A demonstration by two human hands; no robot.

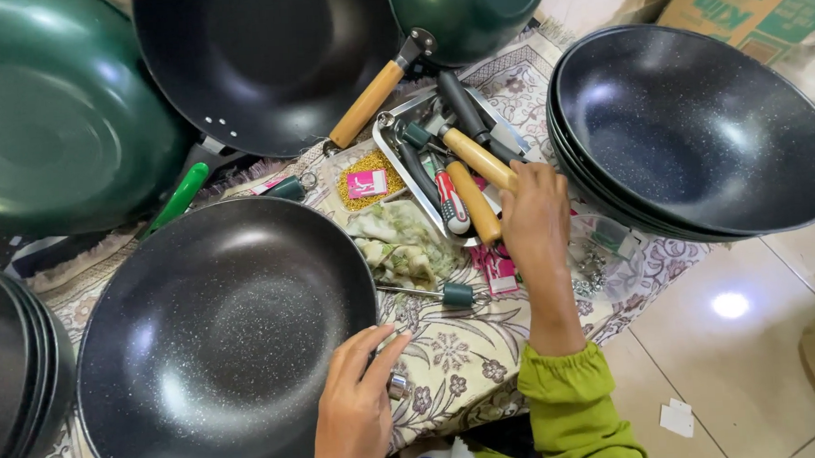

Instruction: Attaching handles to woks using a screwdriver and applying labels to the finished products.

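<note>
Floor-level setup: patterned floral cloth spread over pale tile, pans crowding it on every side.

Right hand, in a lime-green sleeve, reaches into a shallow metal tray. Fingers curled around the near end of a wooden pan handle; closed grip, handle lying diagonally with its dark-capped end pointing up-left. A second wooden handle lies just beside it in the same tray, plus a red-and-white screwdriver and some dark handles, all jumbled and touching.

Left hand rests on the near rim of a dark speckled wok, bottom centre. Fingers loosely bent, thumb and forefinger at a small shiny metal fitting right at the wok's edge. Can't tell if it's actually pinched or just touched.

Between the wok and the tray: crumpled greenish cloth, a small clear bag of yellowish bits with a pink label, a screwdriver with a teal grip, pink packets.

Further out: stack of dark speckled woks on the right, a black wok with a wooden handle fitted top centre, a large green wok top left, another green one above the tray, a stack of dark pans at the left edge. Cardboard box top right.
</note>
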